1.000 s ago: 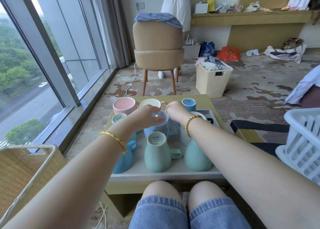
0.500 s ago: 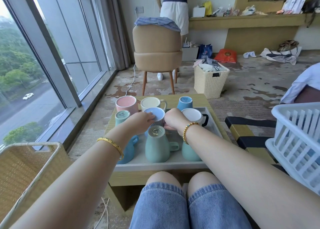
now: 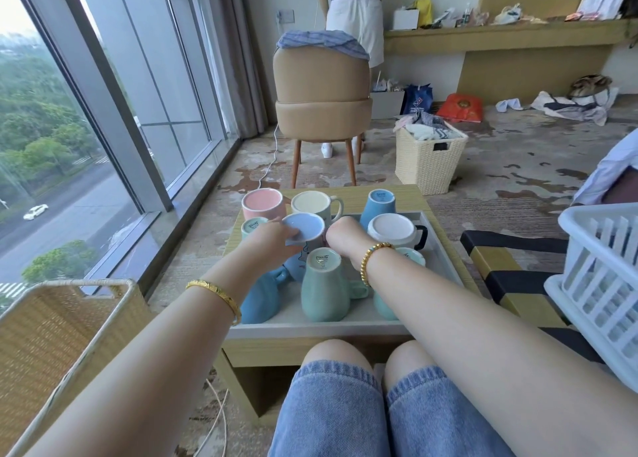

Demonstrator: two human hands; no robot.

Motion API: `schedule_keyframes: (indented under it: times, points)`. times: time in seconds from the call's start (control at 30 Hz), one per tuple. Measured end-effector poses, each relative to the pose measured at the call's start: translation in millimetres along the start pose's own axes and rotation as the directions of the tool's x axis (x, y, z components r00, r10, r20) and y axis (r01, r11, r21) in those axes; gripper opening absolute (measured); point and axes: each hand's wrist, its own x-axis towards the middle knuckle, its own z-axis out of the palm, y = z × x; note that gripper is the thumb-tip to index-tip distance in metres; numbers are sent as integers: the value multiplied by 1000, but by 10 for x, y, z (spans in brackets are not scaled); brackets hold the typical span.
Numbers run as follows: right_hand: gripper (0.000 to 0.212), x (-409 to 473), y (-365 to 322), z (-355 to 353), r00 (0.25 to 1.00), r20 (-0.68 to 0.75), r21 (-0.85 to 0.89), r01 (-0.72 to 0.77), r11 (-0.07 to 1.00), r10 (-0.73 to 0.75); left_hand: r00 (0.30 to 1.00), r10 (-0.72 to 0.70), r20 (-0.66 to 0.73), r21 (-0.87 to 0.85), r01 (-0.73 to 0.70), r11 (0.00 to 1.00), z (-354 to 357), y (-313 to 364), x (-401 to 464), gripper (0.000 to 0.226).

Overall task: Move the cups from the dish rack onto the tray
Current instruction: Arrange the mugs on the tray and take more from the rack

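A: Head view, item one: hands?

B: Both forearms reach forward over the grey tray [image 3: 345,322] on the low wooden table [image 3: 438,211]. Left hand [image 3: 272,239]: back up, fingers curled round the left side of a light blue cup [image 3: 303,228], which is upside down and tilted, base toward the camera. Right hand [image 3: 341,234]: knuckles up, fingers curled down on the right side of the same cup; its fingertips are hidden, so whether they actually clasp it cannot be told. Gold bangle [image 3: 221,292] on the left wrist, gold bead bracelet [image 3: 371,258] on the right.

A: Item two: cups on the tray?

B: All inverted. Near row: a blue mug [image 3: 259,299] at left, a green mug [image 3: 322,287] in the middle, a teal mug [image 3: 409,258] mostly behind the right forearm. Farther back: a small teal cup [image 3: 252,225], a pink cup [image 3: 262,201], a cream mug [image 3: 312,203], a blue cup [image 3: 379,204] and a white mug with a black handle [image 3: 393,230]. The held cup is above the tray's middle, between the hands.

A: Item three: the rack?

B: White plastic dish rack [image 3: 600,284] at the right edge, well apart from the tray.

A: Item four: writing?

B: A printed mark on the green mug's base and on the blue cup's base; both too small to read. A blue bag [image 3: 417,99] by the far wall carries a domino-tile logo.
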Motion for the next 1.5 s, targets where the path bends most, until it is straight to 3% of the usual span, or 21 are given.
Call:
schedule_keyframes:
  times: [0.2,0.37,0.6,0.7,0.87,0.93,1.07,1.2,1.37,1.5]
  points:
    - [16,26,113,-16,996,83,69,-38,997,32,997,-72,-36,41,74,996,45,57,20,32]
    - [19,56,193,-61,996,92,167,-34,985,19,977,-164,-139,-126,146,981,105,222,6,31]
    - [21,7,219,-45,996,76,244,-52,968,35,975,-159,-155,-82,147,986,176,229,19,31]
    - [33,16,261,-4,998,25,224,-65,972,61,976,-153,-157,-135,133,982,172,227,-12,32]
    - [38,-133,330,47,978,-157,117,-121,986,139,919,-197,-342,-308,89,947,225,319,-209,32]
    - [36,-210,346,51,973,-176,113,-134,985,152,944,-131,-302,-323,27,946,218,388,-255,31]
    - [11,-371,354,63,983,-50,260,-157,953,176,989,55,-135,-299,-93,950,174,466,-336,28]
    - [16,-471,322,103,977,-6,415,-192,889,213,996,78,-48,-191,-86,978,81,384,-377,29]
    - [34,-541,250,162,978,86,434,-210,876,192,998,68,-9,-118,-68,991,-16,245,-442,33]
    - [25,-527,238,226,995,42,252,-94,963,86,999,39,-14,-57,-40,998,-67,202,-486,38]
